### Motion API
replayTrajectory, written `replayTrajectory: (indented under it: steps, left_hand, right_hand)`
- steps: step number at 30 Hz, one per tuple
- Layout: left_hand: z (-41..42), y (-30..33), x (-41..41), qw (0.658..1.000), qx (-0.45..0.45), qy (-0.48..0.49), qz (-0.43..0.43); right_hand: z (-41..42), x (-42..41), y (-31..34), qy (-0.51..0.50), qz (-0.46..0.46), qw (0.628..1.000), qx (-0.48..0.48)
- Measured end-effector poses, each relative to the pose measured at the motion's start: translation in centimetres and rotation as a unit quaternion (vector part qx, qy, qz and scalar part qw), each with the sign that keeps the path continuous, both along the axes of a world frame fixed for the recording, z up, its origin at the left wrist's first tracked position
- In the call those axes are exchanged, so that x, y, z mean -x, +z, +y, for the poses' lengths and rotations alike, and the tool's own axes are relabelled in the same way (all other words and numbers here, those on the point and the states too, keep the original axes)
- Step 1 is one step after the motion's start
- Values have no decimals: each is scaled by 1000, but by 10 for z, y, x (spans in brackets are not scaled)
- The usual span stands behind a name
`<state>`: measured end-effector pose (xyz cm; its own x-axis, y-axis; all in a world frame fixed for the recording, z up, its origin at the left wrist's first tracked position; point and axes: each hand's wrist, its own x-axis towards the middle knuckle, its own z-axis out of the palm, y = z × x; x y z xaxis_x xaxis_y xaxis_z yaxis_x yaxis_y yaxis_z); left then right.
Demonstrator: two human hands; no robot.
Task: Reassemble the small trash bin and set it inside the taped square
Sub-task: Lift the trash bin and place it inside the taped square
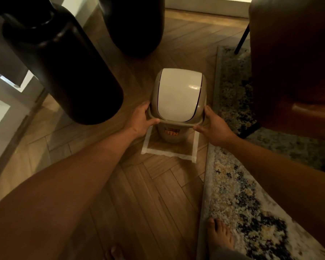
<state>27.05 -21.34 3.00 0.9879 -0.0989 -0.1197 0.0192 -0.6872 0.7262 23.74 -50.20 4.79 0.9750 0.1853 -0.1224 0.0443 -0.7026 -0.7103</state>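
A small beige trash bin with an orange label stands upright on the wood floor, its base within a square of white tape. Its dome top with a white swing lid sits on the bin's rim. My left hand grips the rim on the left side, thumb along the front edge. Opposite it, my right hand grips the rim on the right side. The far side of the tape square is hidden behind the bin.
Two tall dark vases stand left and behind the bin. A patterned rug lies to the right, with a brown chair over it. My bare feet are at the bottom edge.
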Motion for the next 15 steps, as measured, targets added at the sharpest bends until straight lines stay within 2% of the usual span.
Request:
replayTrajectory:
  steps: [15]
  left_hand:
    - [2,1,2,1000,6,-14,-1]
  right_hand:
    - [1,1,-1,-20,25,999,-21]
